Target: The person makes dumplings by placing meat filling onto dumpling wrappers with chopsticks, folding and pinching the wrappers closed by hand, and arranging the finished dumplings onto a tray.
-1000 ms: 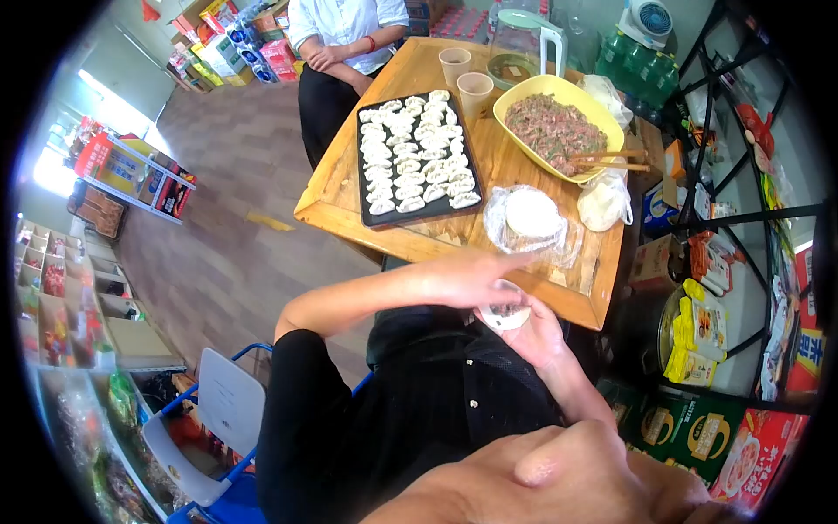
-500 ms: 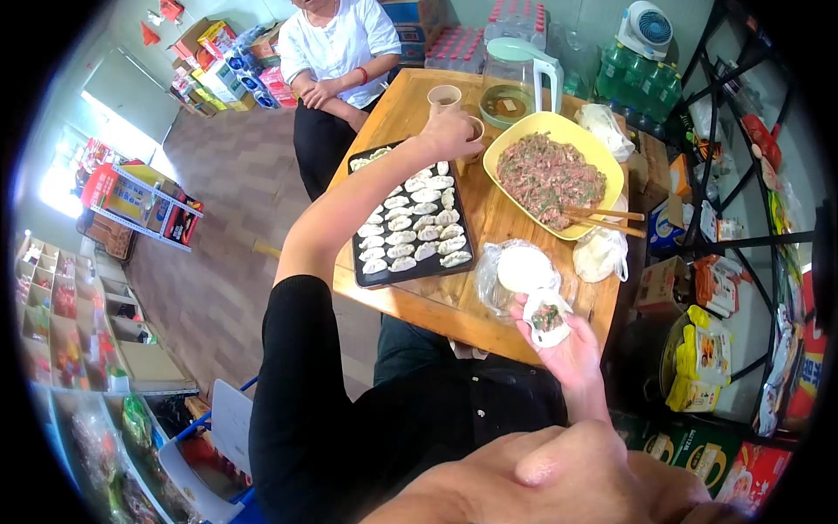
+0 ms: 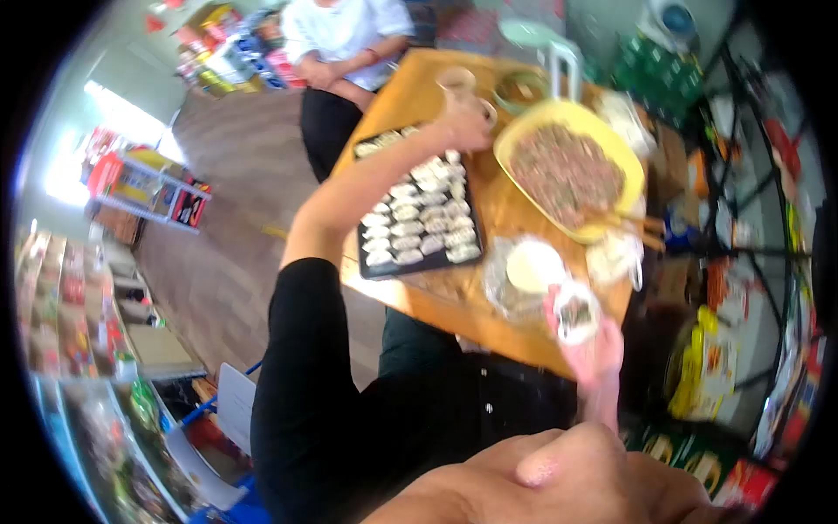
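My right hand (image 3: 594,345) is cupped, palm up, near the table's front right edge. In it lies a round dumpling wrapper (image 3: 577,316) with meat filling in the middle. My left arm stretches over a black tray (image 3: 421,266) of white folded dumplings (image 3: 406,230). At its end my left hand (image 3: 469,124) touches a small cup (image 3: 490,112); motion blur and the hand itself hide the fingertips. A second cup (image 3: 456,81) stands just behind. Left of my right hand, a stack of wrappers (image 3: 533,265) sits in clear plastic. A yellow bowl (image 3: 635,166) holds minced filling (image 3: 566,173).
Chopsticks (image 3: 633,225) rest across the bowl's front rim. A jug (image 3: 522,87) stands at the back of the wooden table (image 3: 436,301). Plastic bags (image 3: 618,258) lie right of the wrappers. A person (image 3: 345,39) sits beyond the table's far left corner. Packed shelves (image 3: 742,253) line the right side.
The view has shifted slightly and blurred. My right hand has moved a little to the right with the filled wrapper. My left hand stays at the cup, slightly further right.
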`<state>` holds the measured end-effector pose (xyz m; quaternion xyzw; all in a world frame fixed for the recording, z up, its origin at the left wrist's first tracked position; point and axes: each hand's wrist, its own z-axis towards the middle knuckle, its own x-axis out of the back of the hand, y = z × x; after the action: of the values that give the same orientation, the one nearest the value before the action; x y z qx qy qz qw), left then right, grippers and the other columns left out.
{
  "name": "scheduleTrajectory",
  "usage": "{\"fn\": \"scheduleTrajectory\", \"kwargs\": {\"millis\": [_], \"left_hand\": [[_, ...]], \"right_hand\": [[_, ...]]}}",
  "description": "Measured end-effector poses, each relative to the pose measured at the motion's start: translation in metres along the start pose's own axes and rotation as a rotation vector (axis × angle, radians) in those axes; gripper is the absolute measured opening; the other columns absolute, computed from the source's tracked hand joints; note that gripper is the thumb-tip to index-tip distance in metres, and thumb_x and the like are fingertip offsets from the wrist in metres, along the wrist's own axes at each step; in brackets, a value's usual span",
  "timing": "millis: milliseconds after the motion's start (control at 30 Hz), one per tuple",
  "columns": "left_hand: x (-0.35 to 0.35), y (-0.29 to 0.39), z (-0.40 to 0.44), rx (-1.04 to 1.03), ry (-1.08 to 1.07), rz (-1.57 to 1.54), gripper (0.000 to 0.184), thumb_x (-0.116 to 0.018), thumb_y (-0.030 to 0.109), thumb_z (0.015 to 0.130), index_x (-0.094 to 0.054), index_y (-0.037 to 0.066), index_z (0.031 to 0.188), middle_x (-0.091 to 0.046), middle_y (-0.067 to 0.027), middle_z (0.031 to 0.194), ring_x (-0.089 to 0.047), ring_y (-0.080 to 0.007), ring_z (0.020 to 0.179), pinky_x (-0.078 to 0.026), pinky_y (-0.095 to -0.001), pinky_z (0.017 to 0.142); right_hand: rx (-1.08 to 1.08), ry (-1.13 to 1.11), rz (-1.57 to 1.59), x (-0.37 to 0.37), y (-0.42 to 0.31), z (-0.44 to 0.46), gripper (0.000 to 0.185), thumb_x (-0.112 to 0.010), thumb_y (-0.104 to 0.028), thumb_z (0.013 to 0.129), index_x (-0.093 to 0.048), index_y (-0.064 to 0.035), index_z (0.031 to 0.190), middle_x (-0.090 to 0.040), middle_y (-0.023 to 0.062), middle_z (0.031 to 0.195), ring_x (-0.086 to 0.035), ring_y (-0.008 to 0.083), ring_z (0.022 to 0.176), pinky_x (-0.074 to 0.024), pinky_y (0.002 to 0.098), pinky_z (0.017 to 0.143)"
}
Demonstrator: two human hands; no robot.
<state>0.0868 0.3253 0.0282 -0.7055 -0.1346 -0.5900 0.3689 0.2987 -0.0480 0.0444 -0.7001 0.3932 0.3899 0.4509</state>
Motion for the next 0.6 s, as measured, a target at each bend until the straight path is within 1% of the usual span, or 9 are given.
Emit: {"fn": "scheduleTrajectory", "kwargs": {"millis": [33, 67, 100, 133, 233, 300, 433, 500, 600], "left_hand": [[0.005, 0.002, -0.002, -0.028, -0.086, 0.008, 0.027, -0.054, 0.026, 0.076, -0.068, 0.012, 0.094, -0.065, -0.0101, 0.091, -0.059, -0.0287, 0.096, -0.039, -0.0596, 0.070], [-0.018, -0.002, 0.000, -0.045, 0.256, 0.031, 0.023, -0.054, 0.025, 0.077, -0.068, 0.010, 0.089, -0.065, -0.0102, 0.085, -0.060, -0.0297, 0.092, -0.040, -0.0566, 0.065], [-0.018, -0.002, 0.008, 0.085, 0.279, -0.105, 0.022, -0.052, 0.025, 0.082, -0.068, 0.010, 0.080, -0.067, -0.0108, 0.088, -0.060, -0.0300, 0.094, -0.042, -0.0545, 0.065], [-0.001, -0.003, 0.006, 0.157, 0.128, -0.207, 0.032, -0.050, 0.033, 0.089, -0.071, 0.011, 0.080, -0.067, -0.0100, 0.097, -0.058, -0.0292, 0.101, -0.041, -0.0503, 0.074], [0.039, 0.006, -0.032, 0.072, 0.300, -0.216, 0.039, -0.052, 0.045, 0.086, -0.074, 0.013, 0.086, -0.066, -0.0097, 0.102, -0.055, -0.0279, 0.106, -0.035, -0.0510, 0.090], [0.059, 0.015, -0.052, 0.087, 0.634, -0.317, 0.034, -0.057, 0.042, 0.085, -0.074, 0.013, 0.091, -0.065, -0.0087, 0.099, -0.054, -0.0255, 0.105, -0.033, -0.0494, 0.090], [0.112, 0.080, -0.118, -0.129, 0.561, -1.025, 0.028, -0.062, 0.030, 0.082, -0.072, 0.011, 0.099, -0.062, -0.0076, 0.097, -0.053, -0.0237, 0.099, -0.033, -0.0443, 0.091], [0.126, 0.112, -0.146, -0.295, 0.580, -0.983, 0.028, -0.062, 0.019, 0.078, -0.072, 0.011, 0.103, -0.060, -0.0076, 0.100, -0.052, -0.0251, 0.097, -0.036, -0.0420, 0.094], [0.135, 0.135, -0.168, -0.396, 0.540, -0.970, 0.030, -0.063, 0.022, 0.078, -0.071, 0.013, 0.105, -0.058, -0.0082, 0.107, -0.050, -0.0260, 0.103, -0.033, -0.0450, 0.099]], "right_hand": [[0.012, -0.034, 0.023, -0.002, -0.001, -0.001, 0.079, -0.058, -0.029, 0.084, -0.023, 0.0035, 0.147, -0.032, 0.0267, 0.147, -0.035, 0.0432, 0.134, -0.0324, 0.0472, 0.112], [0.027, -0.051, 0.015, -0.003, -0.003, -0.001, 0.080, -0.059, -0.032, 0.085, -0.021, 0.0032, 0.147, -0.030, 0.0273, 0.148, -0.034, 0.0436, 0.135, -0.0315, 0.0475, 0.112], [0.050, -0.082, 0.055, -0.007, -0.003, -0.002, 0.075, -0.054, -0.031, 0.089, -0.022, 0.0031, 0.147, -0.029, 0.0280, 0.148, -0.034, 0.0435, 0.135, -0.0310, 0.0478, 0.112], [0.067, -0.067, 0.055, -0.014, -0.005, -0.003, 0.069, -0.047, -0.030, 0.093, -0.022, 0.0045, 0.146, -0.027, 0.0290, 0.149, -0.032, 0.0439, 0.136, -0.0302, 0.0486, 0.113], [0.083, -0.111, 0.131, -0.026, -0.007, -0.005, 0.061, -0.037, -0.027, 0.097, -0.020, 0.0069, 0.145, -0.024, 0.0297, 0.150, -0.028, 0.0448, 0.138, -0.0269, 0.0510, 0.114], [0.078, -0.102, 0.159, -0.031, -0.006, -0.005, 0.060, -0.036, -0.025, 0.098, -0.020, 0.0071, 0.145, -0.025, 0.0297, 0.150, -0.029, 0.0443, 0.138, -0.0265, 0.0506, 0.114], [0.071, -0.069, 0.087, -0.035, 0.001, -0.001, 0.061, -0.038, -0.025, 0.097, -0.021, 0.0096, 0.144, -0.023, 0.0325, 0.149, -0.028, 0.0438, 0.138, -0.0268, 0.0507, 0.114], [0.007, -0.162, 0.071, -0.034, 0.001, -0.001, 0.054, -0.033, -0.023, 0.100, -0.023, 0.0055, 0.145, -0.030, 0.0259, 0.149, -0.035, 0.0388, 0.136, -0.0264, 0.0475, 0.116], [0.016, -0.132, 0.052, -0.032, 0.012, -0.001, 0.051, -0.032, -0.024, 0.101, -0.026, 0.0024, 0.144, -0.035, 0.0204, 0.148, -0.037, 0.0320, 0.136, -0.0270, 0.0464, 0.116]]}}
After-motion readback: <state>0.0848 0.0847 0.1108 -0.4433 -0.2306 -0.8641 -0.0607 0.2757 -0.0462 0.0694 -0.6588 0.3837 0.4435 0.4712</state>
